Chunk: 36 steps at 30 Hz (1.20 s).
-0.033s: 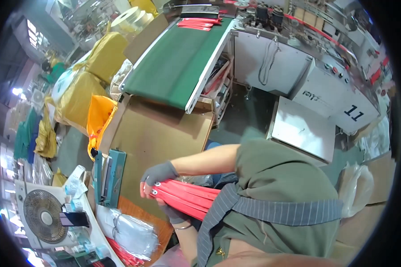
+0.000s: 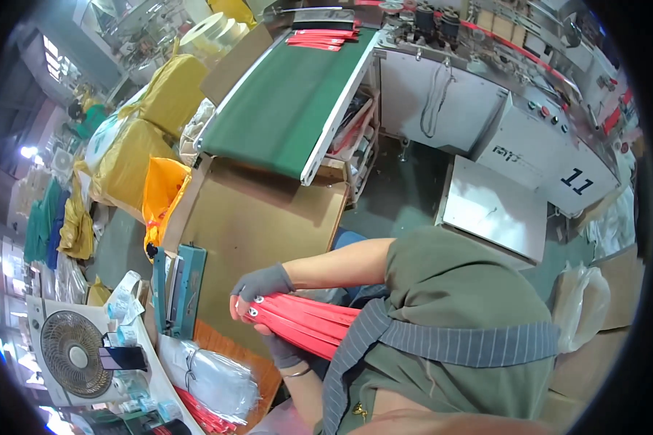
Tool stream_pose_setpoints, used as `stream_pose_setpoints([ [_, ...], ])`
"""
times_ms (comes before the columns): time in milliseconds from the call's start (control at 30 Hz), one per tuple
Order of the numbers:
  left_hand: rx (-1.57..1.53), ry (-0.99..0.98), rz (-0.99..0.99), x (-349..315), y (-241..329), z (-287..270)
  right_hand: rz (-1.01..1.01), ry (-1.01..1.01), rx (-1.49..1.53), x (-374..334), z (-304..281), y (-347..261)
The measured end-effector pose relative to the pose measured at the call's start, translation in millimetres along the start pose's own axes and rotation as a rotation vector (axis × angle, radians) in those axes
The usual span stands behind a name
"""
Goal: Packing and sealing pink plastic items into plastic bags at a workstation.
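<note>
Head view showed you bent over a brown tabletop, both hands in grey gloves clamped on one bundle of flat red strips. Your right hand lay over the top of the bundle's near end, fingers curled down onto it, while your left hand gripped it from underneath; the two hands sat close together at that end. The bundle ran from your hands back toward your body, where your olive shirt and striped apron strap hid the rest. Just left of your hands a teal heat sealer stood on the tabletop's edge, with clear plastic bags below it and a white fan further left. Beyond the tabletop a green conveyor belt carried more red strips at its far end.
</note>
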<state>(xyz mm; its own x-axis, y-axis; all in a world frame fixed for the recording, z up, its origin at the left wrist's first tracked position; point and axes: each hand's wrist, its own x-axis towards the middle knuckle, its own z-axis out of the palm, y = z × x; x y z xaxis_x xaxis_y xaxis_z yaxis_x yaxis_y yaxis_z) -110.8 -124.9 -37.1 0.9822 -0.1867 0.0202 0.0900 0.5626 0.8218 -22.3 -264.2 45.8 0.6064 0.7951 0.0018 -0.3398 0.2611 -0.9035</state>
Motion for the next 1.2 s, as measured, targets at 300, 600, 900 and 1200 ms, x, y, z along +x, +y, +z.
stream_pose_setpoints([
  [300,0.892,0.067,0.247,8,109,79,-0.177,-0.049,0.135,32,5,53],
  [600,1.245,0.098,0.548,-91,15,25,-0.411,0.072,-0.165,-99,35,112],
  [900,1.236,0.075,0.295,-8,99,94,-0.491,0.709,-1.276,-70,43,-9],
  [1200,1.519,0.003,0.331,75,191,-1,-0.419,0.798,-1.47,-3,25,-124],
])
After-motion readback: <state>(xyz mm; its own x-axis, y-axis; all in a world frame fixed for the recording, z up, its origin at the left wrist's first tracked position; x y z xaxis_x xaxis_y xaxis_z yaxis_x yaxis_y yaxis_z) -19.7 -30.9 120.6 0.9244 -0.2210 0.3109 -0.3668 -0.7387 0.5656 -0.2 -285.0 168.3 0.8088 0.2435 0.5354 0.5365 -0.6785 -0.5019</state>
